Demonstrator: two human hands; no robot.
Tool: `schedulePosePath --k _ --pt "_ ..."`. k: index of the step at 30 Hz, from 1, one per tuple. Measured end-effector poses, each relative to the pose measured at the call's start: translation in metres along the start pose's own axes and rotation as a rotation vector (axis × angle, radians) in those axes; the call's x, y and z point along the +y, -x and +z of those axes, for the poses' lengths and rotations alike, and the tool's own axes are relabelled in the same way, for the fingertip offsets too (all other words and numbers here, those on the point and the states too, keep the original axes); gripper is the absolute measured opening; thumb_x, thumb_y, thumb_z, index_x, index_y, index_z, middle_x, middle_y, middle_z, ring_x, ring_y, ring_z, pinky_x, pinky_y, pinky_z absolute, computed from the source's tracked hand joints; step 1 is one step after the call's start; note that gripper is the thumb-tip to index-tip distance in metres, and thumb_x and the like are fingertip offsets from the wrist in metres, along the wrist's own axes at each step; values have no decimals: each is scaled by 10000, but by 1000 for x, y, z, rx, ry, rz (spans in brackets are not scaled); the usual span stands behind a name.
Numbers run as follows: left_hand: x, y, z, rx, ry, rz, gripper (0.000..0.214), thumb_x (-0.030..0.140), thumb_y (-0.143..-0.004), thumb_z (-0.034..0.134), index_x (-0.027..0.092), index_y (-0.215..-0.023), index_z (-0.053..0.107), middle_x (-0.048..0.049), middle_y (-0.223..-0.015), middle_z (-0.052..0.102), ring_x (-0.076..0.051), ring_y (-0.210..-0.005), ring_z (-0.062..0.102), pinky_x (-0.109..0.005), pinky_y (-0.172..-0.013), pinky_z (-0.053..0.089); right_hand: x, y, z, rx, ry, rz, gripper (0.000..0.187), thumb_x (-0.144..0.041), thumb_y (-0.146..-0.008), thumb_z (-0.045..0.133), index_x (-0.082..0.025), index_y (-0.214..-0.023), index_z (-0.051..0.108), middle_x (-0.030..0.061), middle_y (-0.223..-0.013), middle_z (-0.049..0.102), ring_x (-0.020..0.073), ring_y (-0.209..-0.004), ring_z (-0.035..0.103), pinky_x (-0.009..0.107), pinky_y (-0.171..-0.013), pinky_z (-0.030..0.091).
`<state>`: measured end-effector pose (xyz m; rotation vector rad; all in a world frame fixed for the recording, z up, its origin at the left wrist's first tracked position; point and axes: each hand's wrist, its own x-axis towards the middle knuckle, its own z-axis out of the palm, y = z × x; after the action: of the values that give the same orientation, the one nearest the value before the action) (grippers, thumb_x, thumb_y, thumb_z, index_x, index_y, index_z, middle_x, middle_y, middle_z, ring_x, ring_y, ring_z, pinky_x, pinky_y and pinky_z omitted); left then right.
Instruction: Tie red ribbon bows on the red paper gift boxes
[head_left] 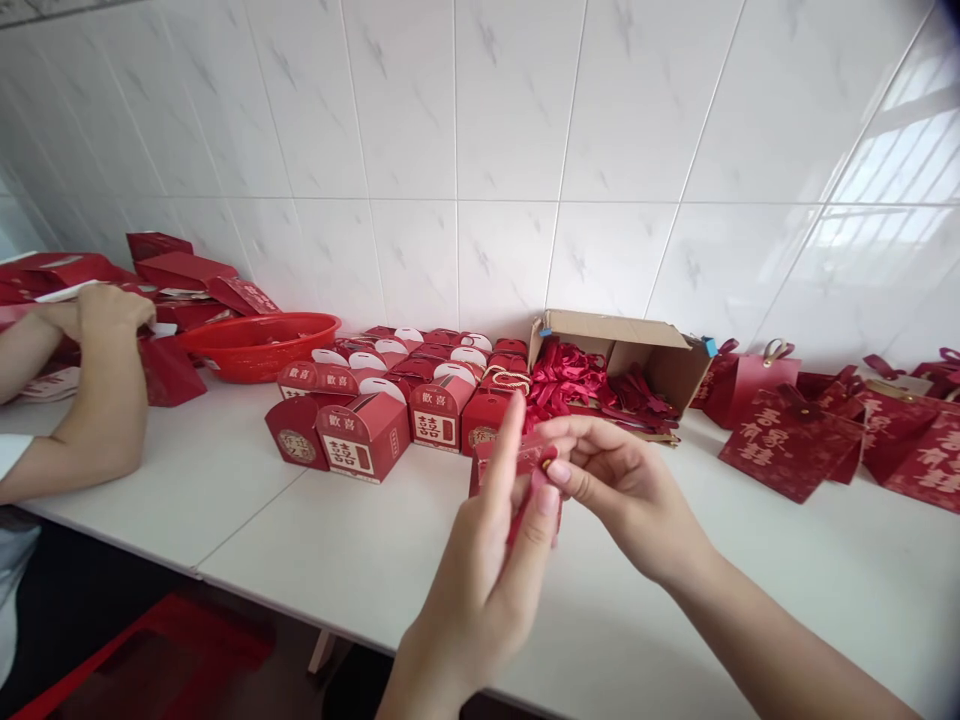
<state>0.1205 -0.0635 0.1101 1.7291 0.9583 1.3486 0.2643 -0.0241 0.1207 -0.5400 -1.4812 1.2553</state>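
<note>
Pinching red ribbon near "歡喜 囍" boxes

The head camera looks down across the table towards the wall.

Back wall covered in glossy white tiles, grey marble-type veining, pale grout lines. Tiles laid in large upright panels, cut by one horizontal joint. Dark patterned band seen at top left corner. Barred window reflection caught in tiles at far right; glare strongest there. Long white table set along wall, top split by a thin seam left of centre. Table leg partly seen below front edge. Red stool cut off at bottom left. Space under table left in shadow, details lost.
</note>
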Motion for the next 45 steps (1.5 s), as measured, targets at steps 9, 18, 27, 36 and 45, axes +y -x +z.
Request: schedulePosePath --k 9,18,27,36,45 --pt "-45 -24 -29 318 -307 -10 742 267 -769 657 268 -1421 303 -77 -1175 556 -227 -1105 539 -385 -954 402 -16 -14 -58 -102 330 -57 77 -285 -829 686 -213 -846 708 22 -796 654 137 -740 597 272 -679 522" --pt "-74 -44 -9 304 -112 -17 357 293 -831 610 209 -1175 565 -71 -1068 683 -203 -984 650 -300 -878 478 9 -31 -75 -317 589 -44 134 -344 -838 664 -232 -836 737 74 -1372 474 267 -1293 442 441 -1027 429" --pt "-81 -45 -12 257 -147 28 137 310 -850 584 183 -847 636 -95 -1122 677 -233 -1077 620 -340 -946 444 53 -36 -60 -235 553 -130 150 -345 -871 628 -235 -899 726 92 -1333 514 239 -1266 479 427 -1043 407" --pt "-87 -45 -10 257 -191 56 132 320 -893 536 198 -891 586 -29 -889 672 -175 -866 631 -279 -809 471 65 -38 -58 -174 554 -203 151 -333 -877 619 -226 -890 724 110 -1212 579 237 -1204 519 405 -976 454" --pt "-90 -47 -9 291 -222 77 104 303 -883 549 204 -899 571 -18 -886 662 -162 -866 624 -261 -802 463 68 -37 -58 -138 570 -161 103 -303 -861 640 -250 -884 724 80 -1359 507 244 -1283 463 397 -1015 427"
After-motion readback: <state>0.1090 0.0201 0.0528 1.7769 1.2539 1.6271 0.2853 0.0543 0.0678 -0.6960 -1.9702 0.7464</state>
